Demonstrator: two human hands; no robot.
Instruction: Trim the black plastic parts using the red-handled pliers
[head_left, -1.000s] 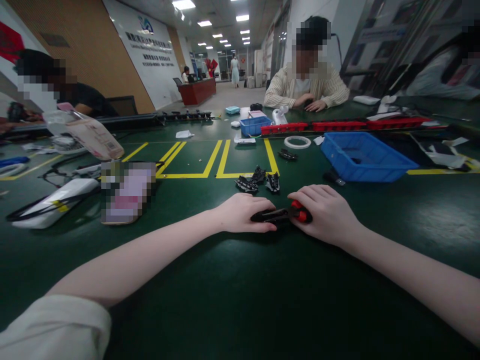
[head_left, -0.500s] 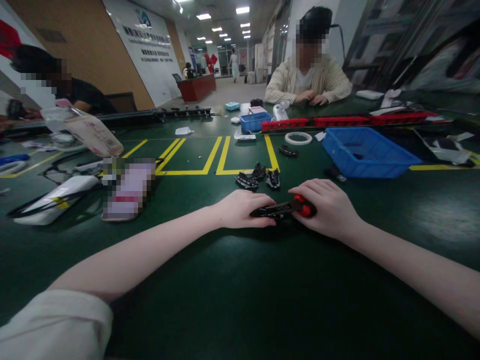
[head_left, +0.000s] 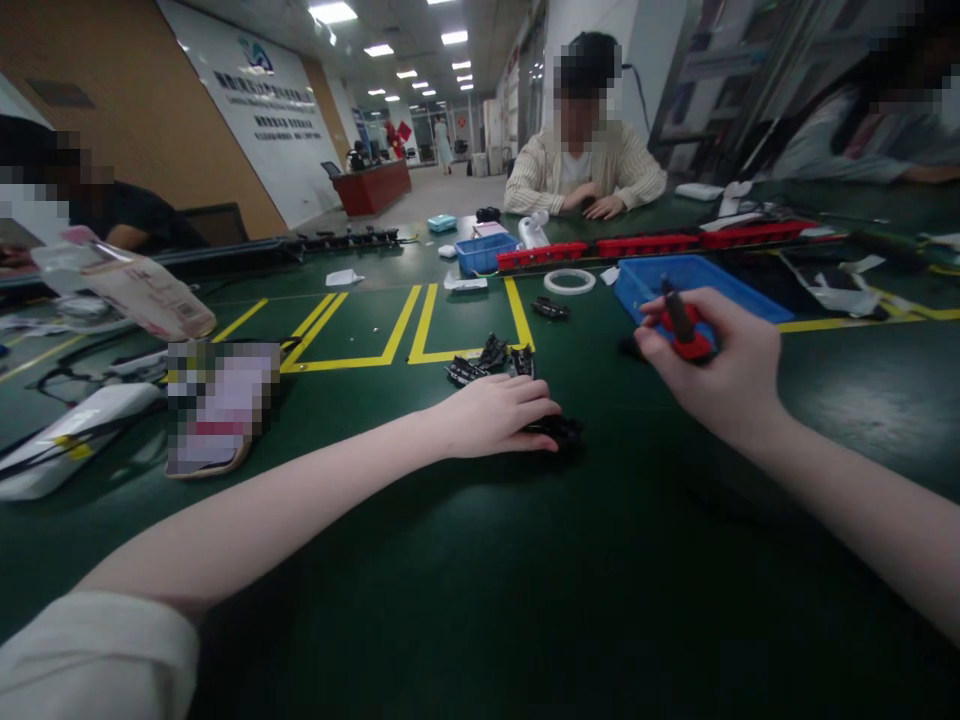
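Note:
My left hand [head_left: 495, 415] is closed around a small black plastic part [head_left: 568, 432] low over the green table. Its far end sticks out past my fingers; the rest is hidden under them. My right hand [head_left: 742, 365] is raised further right, gripping red-handled pliers [head_left: 681, 318], their dark jaws tilted upward in front of a blue bin [head_left: 628, 290]. Just beyond my left hand lie several similar black parts [head_left: 466, 371], partly covered by my fingers. Another black part [head_left: 550, 307] rests alone farther back.
A white tape roll [head_left: 570, 292] lies behind the parts. At left are a phone [head_left: 232, 400], a white box-shaped device [head_left: 82, 440] with cables and a plastic bag [head_left: 157, 295]. A long red strip [head_left: 645, 245] crosses the back. A co-worker [head_left: 585, 160] sits opposite.
My right hand has lifted the pliers off the black part and moved right and up toward the blue bin. My left hand still holds the part. The view has shifted slightly right.

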